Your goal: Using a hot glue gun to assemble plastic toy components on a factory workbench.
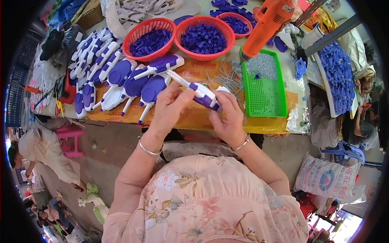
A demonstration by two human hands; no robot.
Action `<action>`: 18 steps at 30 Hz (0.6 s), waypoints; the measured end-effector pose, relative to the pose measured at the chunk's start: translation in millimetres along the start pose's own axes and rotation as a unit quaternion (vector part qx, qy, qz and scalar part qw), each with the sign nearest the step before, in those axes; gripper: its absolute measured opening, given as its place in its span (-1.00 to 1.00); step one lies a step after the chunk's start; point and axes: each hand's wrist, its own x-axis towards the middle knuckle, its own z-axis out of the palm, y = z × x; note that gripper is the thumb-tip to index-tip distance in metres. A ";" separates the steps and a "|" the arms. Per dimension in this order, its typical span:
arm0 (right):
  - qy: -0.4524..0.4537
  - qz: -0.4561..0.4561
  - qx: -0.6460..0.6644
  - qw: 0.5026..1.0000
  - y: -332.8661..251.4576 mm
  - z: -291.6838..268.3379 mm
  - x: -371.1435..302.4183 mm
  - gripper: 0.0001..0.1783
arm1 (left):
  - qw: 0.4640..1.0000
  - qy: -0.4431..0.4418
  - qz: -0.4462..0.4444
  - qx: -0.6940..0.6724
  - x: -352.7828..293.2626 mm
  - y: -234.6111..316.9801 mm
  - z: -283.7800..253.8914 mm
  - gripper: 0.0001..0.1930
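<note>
Both my hands hold a white and purple plastic handle-like part (204,96) above the table's near edge. My left hand (172,106) pinches it near its narrow white end, which points up and left. Around the wider purple end my right hand (227,115) closes with thumb and fingers. To the left of my hands lie several purple and white assembled pieces (156,88) with round purple bodies and thin shafts. A similar piece (164,63) rests just beyond my left hand. Loose long metal pins or screws (231,79) are scattered beyond my right hand.
A green tray (265,113) of small screws lies at the right, below a hanging orange electric screwdriver (269,28). Red baskets (204,56) of small purple parts stand at the back. Blue parts (336,77) fill a side surface. A person (50,152) is at far left.
</note>
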 end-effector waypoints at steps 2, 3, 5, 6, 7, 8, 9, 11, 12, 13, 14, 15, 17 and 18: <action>-0.029 0.079 0.061 0.995 -3.1 -0.9 1.8 -0.50 | 0.989 0.059 0.125 0.044 9.7 -2.3 2.5 -0.75; -0.026 0.155 0.200 0.967 1.4 4.3 0.4 -0.53 | 0.985 0.090 0.135 0.059 15.6 -4.9 -0.4 -0.75; -0.039 0.270 0.382 0.883 1.7 1.4 1.1 -0.62 | 0.982 0.083 0.165 0.046 28.5 -4.3 1.3 -0.76; -0.033 0.268 0.379 0.885 3.0 0.4 2.3 -0.62 | 0.988 0.067 0.141 -0.008 33.7 -0.3 4.8 -0.76; -0.043 0.292 0.415 0.861 4.9 1.0 4.0 -0.63 | 0.990 0.050 0.115 -0.061 37.8 2.1 8.5 -0.76; -0.051 0.315 0.450 0.834 5.7 1.7 5.9 -0.63 | 0.987 0.038 0.097 -0.121 41.6 0.8 8.0 -0.78; -0.059 0.327 0.452 0.828 5.3 2.0 8.5 -0.63 | 0.986 0.050 0.102 -0.121 43.8 -1.4 8.7 -0.78; -0.076 0.339 0.427 0.835 4.6 -1.9 11.7 -0.61 | 0.986 0.080 0.098 -0.109 48.3 -3.9 14.8 -0.79; -0.071 0.338 0.450 0.823 3.9 0.3 11.1 -0.60 | 0.986 0.084 0.102 -0.105 49.7 -4.9 15.5 -0.78; -0.069 0.346 0.453 0.819 5.7 0.9 8.8 -0.60 | 0.985 0.088 0.106 -0.101 51.2 -6.0 18.2 -0.78; -0.068 0.354 0.457 0.813 7.2 -0.3 6.5 -0.60 | 0.985 0.098 0.098 -0.103 52.3 -5.9 23.9 -0.79; -0.065 0.381 0.448 0.806 2.3 -4.1 8.4 -0.62 | 0.986 0.092 0.097 -0.104 55.3 -7.7 25.7 -0.79; -0.052 0.371 0.456 0.807 5.2 -2.5 3.6 -0.63 | 0.985 0.091 0.110 -0.093 60.9 -11.7 26.4 -0.79; -0.045 0.361 0.466 0.807 6.1 -2.6 1.8 -0.64 | 0.986 0.088 0.109 -0.093 62.9 -11.5 25.9 -0.79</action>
